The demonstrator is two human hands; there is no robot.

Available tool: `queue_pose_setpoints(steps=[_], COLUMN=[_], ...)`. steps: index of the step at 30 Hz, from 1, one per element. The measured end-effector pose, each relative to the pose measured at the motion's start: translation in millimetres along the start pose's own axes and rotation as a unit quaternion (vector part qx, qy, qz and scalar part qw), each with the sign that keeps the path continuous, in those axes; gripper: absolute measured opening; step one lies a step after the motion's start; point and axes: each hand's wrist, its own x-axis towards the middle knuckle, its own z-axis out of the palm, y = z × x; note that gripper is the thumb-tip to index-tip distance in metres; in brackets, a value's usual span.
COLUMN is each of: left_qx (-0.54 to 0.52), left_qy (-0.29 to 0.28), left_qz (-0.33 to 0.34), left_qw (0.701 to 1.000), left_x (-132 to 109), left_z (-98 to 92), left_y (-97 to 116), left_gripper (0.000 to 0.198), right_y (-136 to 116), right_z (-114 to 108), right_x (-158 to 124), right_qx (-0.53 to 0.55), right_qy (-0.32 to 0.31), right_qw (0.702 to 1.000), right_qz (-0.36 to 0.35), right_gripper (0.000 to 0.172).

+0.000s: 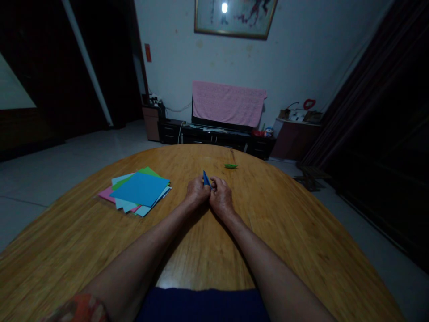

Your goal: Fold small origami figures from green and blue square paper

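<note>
Both my hands meet over the middle of the wooden table (268, 223), pinching a small folded piece of blue paper (206, 179) whose pointed end sticks up between them. My left hand (197, 191) grips it from the left side, fingers curled. From the right, my right hand (221, 194) holds its lower part, with the index finger bent over. The thumbs come together near the base of the paper, and the rest of the fold is hidden by the fingers. Beyond my right hand lies a small green folded paper piece (230, 166), apart from both hands.
To the left on the table is a loose stack of coloured paper sheets (140, 188), blue on top. Past the table's far edge stands a low black cabinet (214, 138) with a pink cloth (228, 103) draped above it. A small low stool (313, 176) is at the right.
</note>
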Motion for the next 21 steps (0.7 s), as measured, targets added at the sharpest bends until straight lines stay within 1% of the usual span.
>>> queue_pose_setpoints(steps=[4,7,9,11,16,18,21], left_qx=[0.001,0.013,0.032,0.047,0.052,0.048,0.018], left_qy=[0.006,0.02,0.022,0.017,0.016,0.019,0.009], left_qz=[0.039,0.063,0.071,0.064,-0.001,-0.001,0.027], left_qw=[0.999,0.998,0.997,0.997,0.999,0.999,0.999], left_x=[-2,-3,-3,-2,6,9,12], left_z=[0.2,0.6,1.1,1.8,3.5,3.9,4.6], left_y=[-2,-4,-4,-4,-10,-14,-21], left_gripper=[0.013,0.015,0.017,0.019,0.03,0.03,0.028], right_y=[1,-1,-3,-5,-9,-11,-13], right_z=[-4,-8,-10,-10,-9,-10,-11], right_x=[2,4,4,3,1,0,0], right_qx=[-0.025,-0.039,-0.037,-0.029,-0.013,-0.005,0.003], right_qy=[-0.001,-0.018,-0.028,-0.027,-0.008,-0.008,-0.007], right_qw=[1.0,0.998,0.998,0.999,1.0,1.0,1.0], right_qz=[0.019,0.037,0.034,0.021,-0.006,-0.016,-0.026], right_gripper=[0.042,0.039,0.036,0.033,0.033,0.034,0.033])
